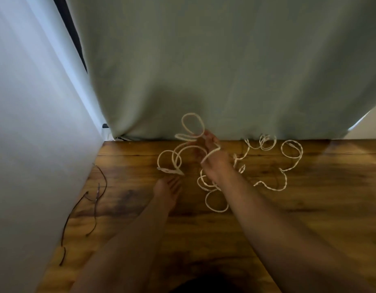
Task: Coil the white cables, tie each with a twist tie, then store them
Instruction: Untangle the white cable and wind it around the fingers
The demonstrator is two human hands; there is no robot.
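Observation:
My right hand (212, 157) grips a white cable (192, 123) and holds it above the wooden table (204, 240), its loops springing up and out to the left. My left hand (168, 190) lies flat on the table with straight fingers, its tips at the cable's end plug (170, 170). Loose loops of the same cable (215, 203) lie under my right wrist. A second white cable (292, 150) sprawls uncoiled at the right, near the table's far edge. Thin dark twist ties (96, 199) lie at the table's left side.
A grey-green curtain (225, 70) hangs right behind the table's far edge. A pale wall (30, 134) bounds the table on the left. The near half of the table shows bare wood between my forearms.

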